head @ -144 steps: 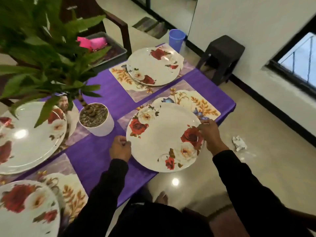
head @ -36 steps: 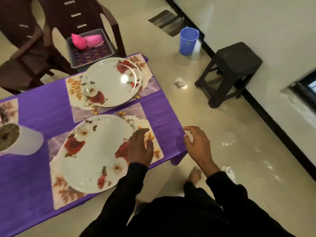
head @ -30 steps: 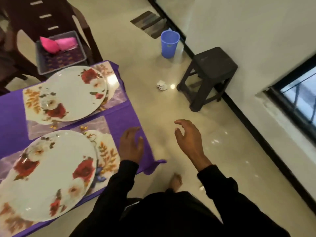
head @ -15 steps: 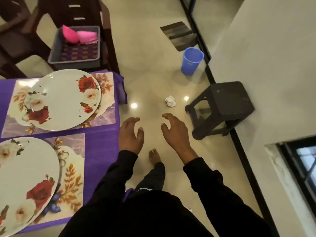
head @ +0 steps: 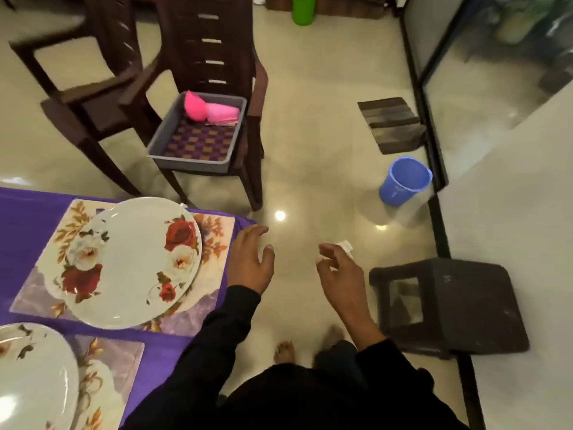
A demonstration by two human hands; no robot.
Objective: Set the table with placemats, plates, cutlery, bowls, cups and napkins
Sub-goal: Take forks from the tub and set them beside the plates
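A floral plate [head: 124, 262] lies on a flowered placemat [head: 214, 240] at the corner of the purple table [head: 24, 218]. A second plate [head: 31, 386] sits on another placemat [head: 114, 367] at the lower left. My left hand [head: 251, 259] hovers just off the table's end, fingers spread, holding nothing. My right hand [head: 341, 271] is out over the floor, fingers apart and empty. A grey bin [head: 195, 159] with pink cloths [head: 210, 111] and a purple checked layer rests on a dark chair [head: 210, 57] beyond the table.
A dark stool [head: 459, 302] stands on the floor to my right. A blue bucket [head: 403, 181] and a striped mat [head: 390, 122] lie near the glass partition. Crumpled paper [head: 345, 245] lies on the floor behind my right hand. A second chair [head: 80, 88] is at the far left.
I have turned and walked along the table's end toward the chair with the bin. Both hands left the near plate and now hang empty in front of me.
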